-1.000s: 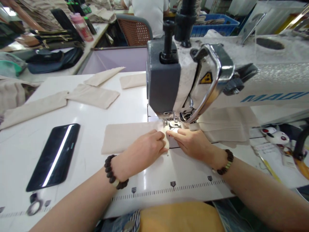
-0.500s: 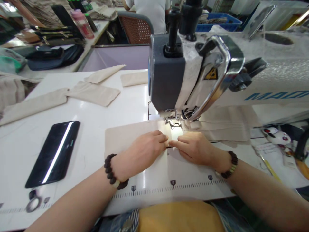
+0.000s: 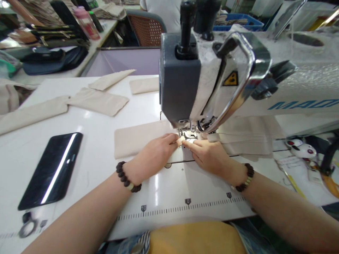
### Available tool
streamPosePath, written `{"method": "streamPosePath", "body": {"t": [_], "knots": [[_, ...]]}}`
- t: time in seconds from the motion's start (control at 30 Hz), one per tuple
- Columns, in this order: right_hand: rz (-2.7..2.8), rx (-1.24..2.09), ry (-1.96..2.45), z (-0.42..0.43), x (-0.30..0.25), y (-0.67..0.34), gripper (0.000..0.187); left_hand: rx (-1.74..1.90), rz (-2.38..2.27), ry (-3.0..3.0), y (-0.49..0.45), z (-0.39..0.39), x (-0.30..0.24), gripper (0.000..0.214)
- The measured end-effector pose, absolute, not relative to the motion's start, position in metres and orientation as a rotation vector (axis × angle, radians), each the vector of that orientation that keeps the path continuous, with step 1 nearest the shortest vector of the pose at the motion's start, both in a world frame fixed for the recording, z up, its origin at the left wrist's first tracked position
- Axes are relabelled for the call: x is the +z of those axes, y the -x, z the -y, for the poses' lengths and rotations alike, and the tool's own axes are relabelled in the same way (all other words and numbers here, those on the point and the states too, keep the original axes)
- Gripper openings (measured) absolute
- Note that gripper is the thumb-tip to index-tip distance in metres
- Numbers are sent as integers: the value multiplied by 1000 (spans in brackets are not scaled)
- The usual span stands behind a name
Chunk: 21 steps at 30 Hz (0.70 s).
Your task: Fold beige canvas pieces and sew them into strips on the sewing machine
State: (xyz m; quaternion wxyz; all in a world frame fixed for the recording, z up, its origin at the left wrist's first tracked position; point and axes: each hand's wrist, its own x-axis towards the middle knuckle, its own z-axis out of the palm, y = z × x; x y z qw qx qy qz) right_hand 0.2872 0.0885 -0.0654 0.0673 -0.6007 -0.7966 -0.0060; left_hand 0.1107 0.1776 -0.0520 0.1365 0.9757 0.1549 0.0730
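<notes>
A beige fabric strip lies flat on the white sewing table, its right end under the presser foot of the sewing machine. My left hand rests on the strip, fingers pressed together at its right end beside the foot. My right hand lies just right of it, fingertips pinching the fabric edge in front of the needle. Both wrists wear dark bead bracelets.
A black phone lies at the left. Several beige fabric pieces lie at the back left, and a folded stack sits under the machine arm. A ruler scale runs along the front edge. A person in white sits behind.
The strip and both hands have moved away from me toward the presser foot. The view has shifted slightly.
</notes>
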Motion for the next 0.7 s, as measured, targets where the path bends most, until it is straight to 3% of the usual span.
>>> {"method": "streamPosePath", "body": {"t": [0.7], "knots": [[2378, 18, 1907, -89, -67, -285, 36, 270, -547, -2956, -119, -191, -58, 27]]}}
